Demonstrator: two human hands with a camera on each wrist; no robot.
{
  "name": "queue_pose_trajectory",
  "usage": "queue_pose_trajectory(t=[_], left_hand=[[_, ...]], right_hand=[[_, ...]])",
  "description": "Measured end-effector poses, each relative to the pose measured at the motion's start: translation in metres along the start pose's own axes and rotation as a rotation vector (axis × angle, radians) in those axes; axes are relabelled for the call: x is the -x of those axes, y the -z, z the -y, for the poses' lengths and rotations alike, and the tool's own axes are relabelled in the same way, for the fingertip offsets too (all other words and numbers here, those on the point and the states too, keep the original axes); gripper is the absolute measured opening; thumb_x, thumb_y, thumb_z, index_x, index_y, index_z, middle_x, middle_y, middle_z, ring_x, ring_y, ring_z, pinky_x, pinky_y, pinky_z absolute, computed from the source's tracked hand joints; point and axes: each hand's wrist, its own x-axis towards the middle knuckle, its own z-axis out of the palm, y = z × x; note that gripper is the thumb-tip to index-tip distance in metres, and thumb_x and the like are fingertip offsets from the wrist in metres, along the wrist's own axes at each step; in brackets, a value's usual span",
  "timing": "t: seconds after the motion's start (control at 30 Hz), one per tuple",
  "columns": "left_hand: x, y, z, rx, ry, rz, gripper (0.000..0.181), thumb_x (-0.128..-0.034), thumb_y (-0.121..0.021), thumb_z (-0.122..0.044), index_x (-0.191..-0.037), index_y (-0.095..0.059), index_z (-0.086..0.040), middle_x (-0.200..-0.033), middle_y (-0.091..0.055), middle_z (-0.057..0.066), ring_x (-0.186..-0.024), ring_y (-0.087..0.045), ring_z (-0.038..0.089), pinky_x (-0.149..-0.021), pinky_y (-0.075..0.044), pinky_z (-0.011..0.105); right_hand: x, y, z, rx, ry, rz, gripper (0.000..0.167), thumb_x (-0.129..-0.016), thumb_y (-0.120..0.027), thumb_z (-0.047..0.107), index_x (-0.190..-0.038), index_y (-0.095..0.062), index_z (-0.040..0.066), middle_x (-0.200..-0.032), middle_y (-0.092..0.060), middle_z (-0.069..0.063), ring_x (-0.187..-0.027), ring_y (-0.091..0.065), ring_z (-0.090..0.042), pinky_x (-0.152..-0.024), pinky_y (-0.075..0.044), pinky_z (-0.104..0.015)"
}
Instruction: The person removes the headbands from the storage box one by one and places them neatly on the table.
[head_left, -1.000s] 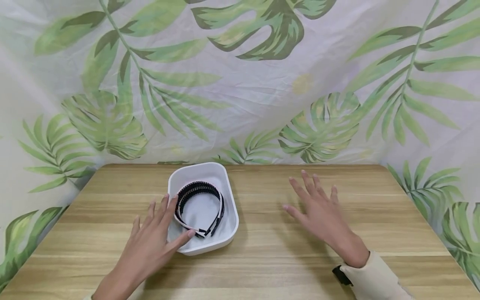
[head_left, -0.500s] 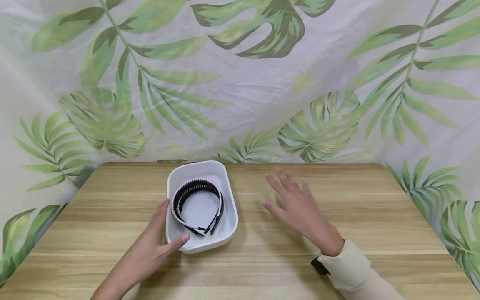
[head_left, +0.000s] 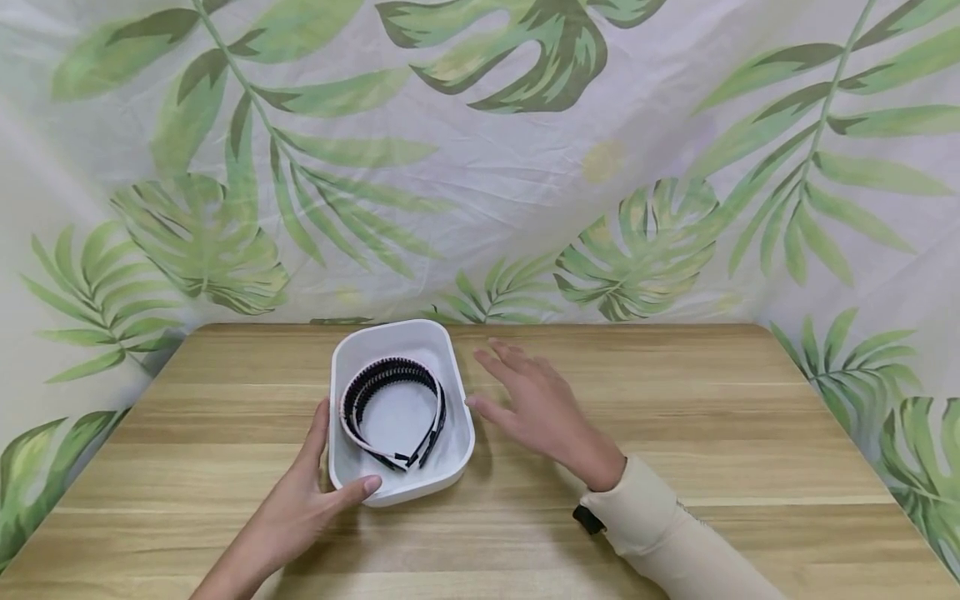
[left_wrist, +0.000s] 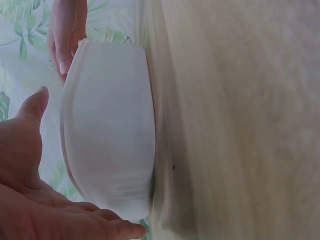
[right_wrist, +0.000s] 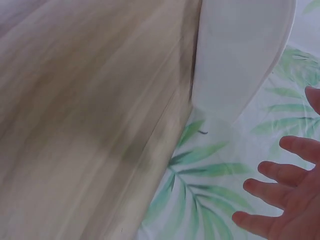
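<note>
Standing between opposing fingers (head_left: 318,425): bin (head_left: 408,340)

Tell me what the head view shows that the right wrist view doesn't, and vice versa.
Only the head view shows the headbands, the left hand and the back of the right hand. Only the right wrist view shows the palm side of its fingers. Both share the right hand, white container, wooden table and leaf-print cloth.

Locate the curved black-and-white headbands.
In the head view, left of centre, the headbands lie inside the white rounded box, between the left hand and right hand.
</note>
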Motion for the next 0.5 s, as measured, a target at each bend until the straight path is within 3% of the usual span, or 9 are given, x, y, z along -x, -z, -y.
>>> queue_pose_trajectory(t=[0.13, 0.23, 0.3, 0.37, 0.5], left_hand=[[0.0, -0.002, 0.003, 0.061, 0.011, 0.016, 0.129, -0.0887, -0.085, -0.026, -0.166, 0.017, -0.012, -0.174, 0.013, 0.024, -0.158, 0.003, 0.051, -0.123, -0.003, 0.071], [0.0, -0.004, 0.006, 0.115, 0.02, 0.032, 0.131, -0.0881, -0.085, -0.02, -0.166, 0.02, -0.011, -0.173, 0.016, 0.022, -0.159, 0.002, 0.049, -0.131, -0.002, 0.037], [0.0, -0.005, 0.007, 0.155, 0.006, 0.036, 0.131, -0.0874, -0.085, -0.016, -0.166, 0.02, -0.012, -0.174, 0.014, 0.022, -0.159, -0.002, 0.049, -0.123, -0.006, 0.011], [-0.001, -0.006, 0.008, 0.184, -0.003, 0.039, 0.131, -0.0869, -0.085, -0.013, -0.166, 0.019, -0.013, -0.174, 0.012, 0.021, -0.159, -0.006, 0.048, -0.106, -0.011, -0.004], [-0.001, -0.007, 0.009, 0.207, -0.005, 0.042, 0.133, -0.0859, -0.086, -0.012, -0.166, 0.02, -0.014, -0.175, 0.009, 0.022, -0.158, -0.01, 0.048, -0.1, -0.02, -0.005]], right_hand=[[-0.007, -0.005, 0.005, -0.053, 0.02, -0.022, 0.064, -0.099, -0.07, 0.045, -0.152, -0.056, 0.012, -0.161, -0.049, -0.016, -0.147, -0.048, -0.039, -0.112, -0.045, -0.062], [-0.013, -0.009, 0.009, -0.089, 0.024, -0.021, 0.064, -0.099, -0.072, 0.042, -0.152, -0.056, 0.011, -0.16, -0.05, -0.016, -0.146, -0.049, -0.036, -0.11, -0.047, -0.06], [-0.017, -0.011, 0.012, -0.106, 0.034, -0.023, 0.063, -0.098, -0.072, 0.042, -0.152, -0.057, 0.012, -0.159, -0.051, -0.015, -0.145, -0.051, -0.035, -0.109, -0.049, -0.058], [-0.021, -0.013, 0.014, -0.123, 0.05, -0.028, 0.062, -0.098, -0.074, 0.04, -0.151, -0.058, 0.012, -0.158, -0.053, -0.015, -0.144, -0.052, -0.034, -0.109, -0.049, -0.056], [-0.028, -0.017, 0.018, -0.15, 0.084, -0.028, 0.062, -0.097, -0.075, 0.038, -0.15, -0.058, 0.011, -0.156, -0.055, -0.015, -0.144, -0.053, -0.033, -0.112, -0.048, -0.053]])
